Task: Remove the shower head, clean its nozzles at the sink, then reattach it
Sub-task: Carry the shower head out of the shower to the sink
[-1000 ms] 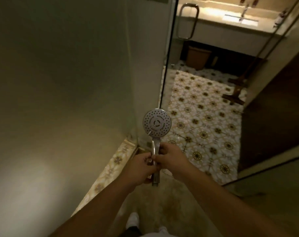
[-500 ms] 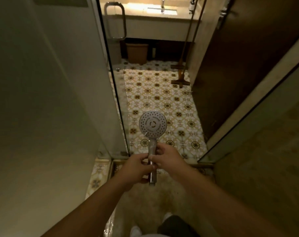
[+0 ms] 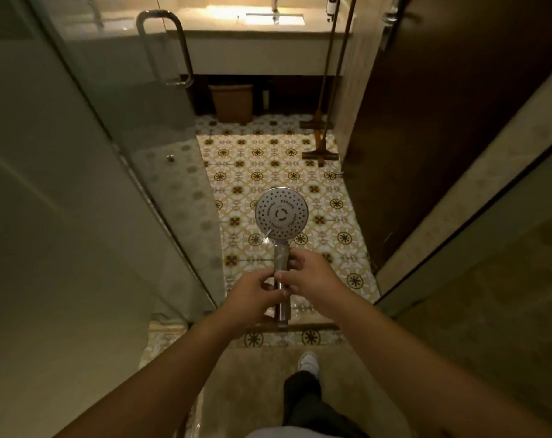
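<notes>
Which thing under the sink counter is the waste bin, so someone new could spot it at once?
Look to the far end of the patterned floor, where the lit sink counter runs across the top of the view. In the dark recess beneath it stands the waste bin. It is a plain brown tapered tub, unlike the long-handled mops leaning to its right.

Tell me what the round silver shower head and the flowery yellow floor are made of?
The round silver shower head looks like chrome-plated metal or plastic: its handle shines like a mirror, while the dotted face looks matt grey. Which one, the picture cannot tell. The left hand and right hand hold its handle. The flowery yellow floor looks like glazed ceramic tile: a repeating square pattern with a slight gloss.
</notes>
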